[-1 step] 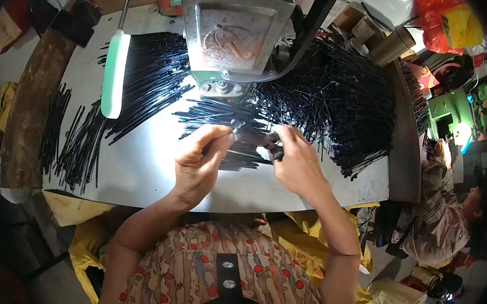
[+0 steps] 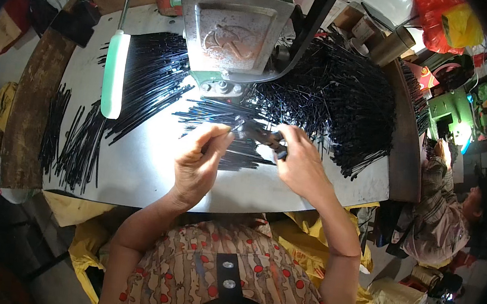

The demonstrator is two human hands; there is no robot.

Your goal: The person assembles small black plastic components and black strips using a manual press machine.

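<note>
Head view shows the left hand [image 2: 198, 162] and right hand [image 2: 302, 161] pinched shut on a thin black rod [image 2: 254, 132] just near the grey machine [image 2: 235, 32] on the table [image 2: 153, 166], best kept level and fed straight.
</note>
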